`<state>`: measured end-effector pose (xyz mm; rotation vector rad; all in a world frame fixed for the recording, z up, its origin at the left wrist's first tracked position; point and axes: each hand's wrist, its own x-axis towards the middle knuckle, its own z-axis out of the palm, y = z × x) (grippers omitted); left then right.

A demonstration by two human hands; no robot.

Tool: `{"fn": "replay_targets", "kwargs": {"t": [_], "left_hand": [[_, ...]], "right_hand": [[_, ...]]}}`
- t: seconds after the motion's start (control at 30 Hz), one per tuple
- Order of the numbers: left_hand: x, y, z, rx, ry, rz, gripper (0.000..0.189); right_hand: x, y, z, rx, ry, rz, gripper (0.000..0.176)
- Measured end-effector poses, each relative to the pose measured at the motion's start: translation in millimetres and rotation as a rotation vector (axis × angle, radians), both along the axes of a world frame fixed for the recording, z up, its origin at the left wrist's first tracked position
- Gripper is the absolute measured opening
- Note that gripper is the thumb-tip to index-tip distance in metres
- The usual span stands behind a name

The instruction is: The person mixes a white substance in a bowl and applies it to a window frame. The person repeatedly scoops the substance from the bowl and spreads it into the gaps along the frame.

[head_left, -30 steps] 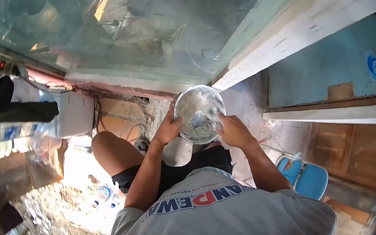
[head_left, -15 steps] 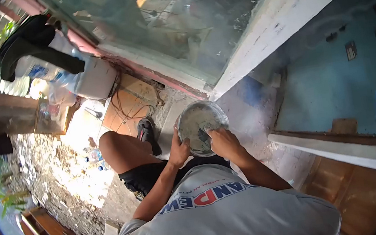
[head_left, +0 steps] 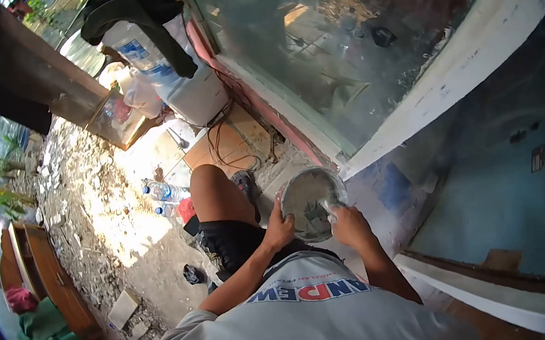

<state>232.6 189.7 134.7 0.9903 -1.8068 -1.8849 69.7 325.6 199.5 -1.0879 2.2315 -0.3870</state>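
Note:
A round bucket point(head_left: 339, 185) rests close against my body, tilted so that I look down into it. Grey-white paste point(head_left: 303, 193) coats its inside. My left hand point(head_left: 280, 228) is closed on the bucket's left rim, thumb toward the inside. On the other side, my right hand point(head_left: 351, 225) is wrapped round the handle of a small putty knife point(head_left: 327, 207). Its blade end dips into the paste beside a darker grey patch and is partly hidden.
A glass pane with a white frame point(head_left: 440, 86) stands ahead. Plastic bottles point(head_left: 169, 192) lie left of my knee on rubble-strewn ground. Further off are a white container point(head_left: 197, 97), a cable point(head_left: 217, 143) and a wooden cabinet point(head_left: 44, 269). A light blue panel point(head_left: 497, 202) is at right.
My view has swung left, so the surroundings and the bucket appear further right and lower. The right hand and putty knife have shifted slightly within the bucket; both hands keep their hold.

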Motion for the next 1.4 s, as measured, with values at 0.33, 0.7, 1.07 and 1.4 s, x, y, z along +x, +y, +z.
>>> {"fn": "replay_targets", "kwargs": {"t": [0.33,0.7,1.07,1.4], "left_hand": [[7.4,7.5,20.8,-0.061,0.005,-0.034,0.076],[24.0,-37.0,28.5,0.198,0.204,0.152,0.058],[-5.4,-112.6,14.6,-0.609,0.161,0.116,0.042],[-40.0,-205.5,5.7,-1.067,0.089,0.147,0.065]], "right_hand": [[7.4,7.7,-21.6,-0.046,0.002,0.204,0.042],[-19.5,38.5,49.9,-0.402,-1.224,-0.24,0.043],[2.7,35.9,41.0,-0.913,-0.19,-0.497,0.015],[0.9,-49.0,-29.4,-0.451,0.51,-0.735,0.017]]}}
